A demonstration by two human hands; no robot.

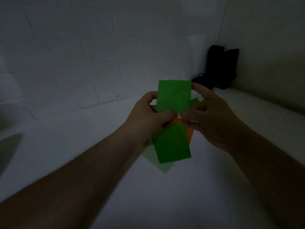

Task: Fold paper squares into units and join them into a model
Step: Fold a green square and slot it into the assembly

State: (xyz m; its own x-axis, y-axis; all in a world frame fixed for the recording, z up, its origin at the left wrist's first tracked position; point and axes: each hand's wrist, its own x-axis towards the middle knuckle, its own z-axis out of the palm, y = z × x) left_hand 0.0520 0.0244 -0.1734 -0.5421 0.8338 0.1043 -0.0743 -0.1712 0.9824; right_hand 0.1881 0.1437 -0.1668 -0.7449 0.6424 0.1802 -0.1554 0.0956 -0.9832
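Note:
A bright green folded paper is held upright in front of me above the white table. My left hand pinches its lower left edge, thumb in front and fingers curled behind. My right hand pinches the lower right edge, with a fingertip at the top right corner. Both thumbs meet at the paper's bottom edge. Below the hands lies a second green folded piece on the table, overlapping a pale green sheet and an orange sheet. More green paper peeks out behind my right hand.
The white table runs into a corner of white tiled wall. A black object stands in the far right corner on the table. A curved white rim shows at the left edge. The scene is dim.

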